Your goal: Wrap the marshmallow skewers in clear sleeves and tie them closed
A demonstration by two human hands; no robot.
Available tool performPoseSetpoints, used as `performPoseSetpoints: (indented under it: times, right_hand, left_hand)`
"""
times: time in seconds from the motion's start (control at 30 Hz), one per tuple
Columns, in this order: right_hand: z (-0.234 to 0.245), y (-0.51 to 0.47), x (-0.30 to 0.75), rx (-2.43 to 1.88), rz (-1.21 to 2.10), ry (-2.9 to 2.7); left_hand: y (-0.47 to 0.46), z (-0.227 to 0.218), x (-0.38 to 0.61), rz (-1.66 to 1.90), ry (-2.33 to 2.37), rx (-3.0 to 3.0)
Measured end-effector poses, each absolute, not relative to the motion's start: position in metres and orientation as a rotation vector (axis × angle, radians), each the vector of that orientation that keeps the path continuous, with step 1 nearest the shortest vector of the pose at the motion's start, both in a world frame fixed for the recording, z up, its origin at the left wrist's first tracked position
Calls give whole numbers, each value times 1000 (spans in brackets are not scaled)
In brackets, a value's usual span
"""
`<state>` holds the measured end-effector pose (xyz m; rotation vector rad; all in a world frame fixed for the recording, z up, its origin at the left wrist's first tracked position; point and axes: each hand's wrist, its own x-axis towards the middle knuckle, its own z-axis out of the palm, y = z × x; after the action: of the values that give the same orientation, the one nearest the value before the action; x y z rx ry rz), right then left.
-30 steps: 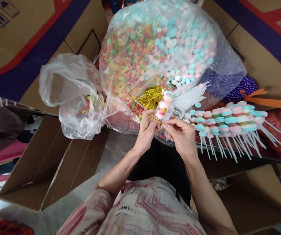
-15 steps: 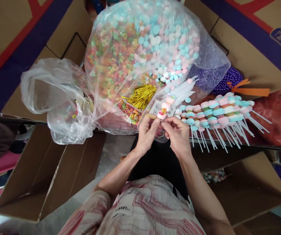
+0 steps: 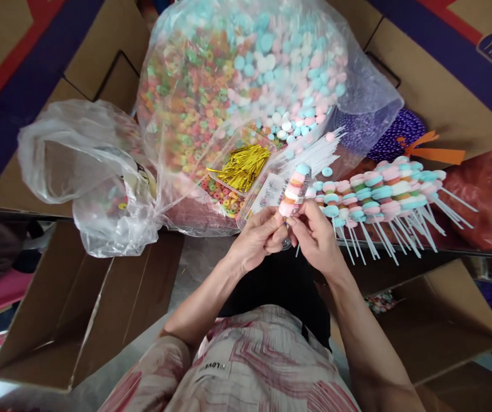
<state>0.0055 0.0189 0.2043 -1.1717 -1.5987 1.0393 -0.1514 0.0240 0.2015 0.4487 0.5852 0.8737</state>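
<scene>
Both of my hands meet at the table's near edge around one candy skewer, a stick of pink, blue and white rings in a clear wrapper. My left hand is closed at its lower end, fingers pinched. My right hand is closed on the wrapper just below the candy. Just behind them lies a clear tray holding gold twist ties, with a bundle of white sticks beside it.
A big clear bag of coloured candy rings fills the table's back. Several finished skewers lie in a row to the right. A crumpled plastic bag sits left. Open cardboard boxes stand below at left and right.
The skewer has been raised and tilted toward the right between my hands. My left fingers have closed in against the right hand. The view has drifted slightly left.
</scene>
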Motion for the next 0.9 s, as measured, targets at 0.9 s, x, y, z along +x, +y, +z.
performPoseSetpoints:
  times: [0.9]
  right_hand:
    - [191, 5, -16, -1326, 143, -1726]
  left_hand:
    - [22, 203, -137, 1014, 709, 318]
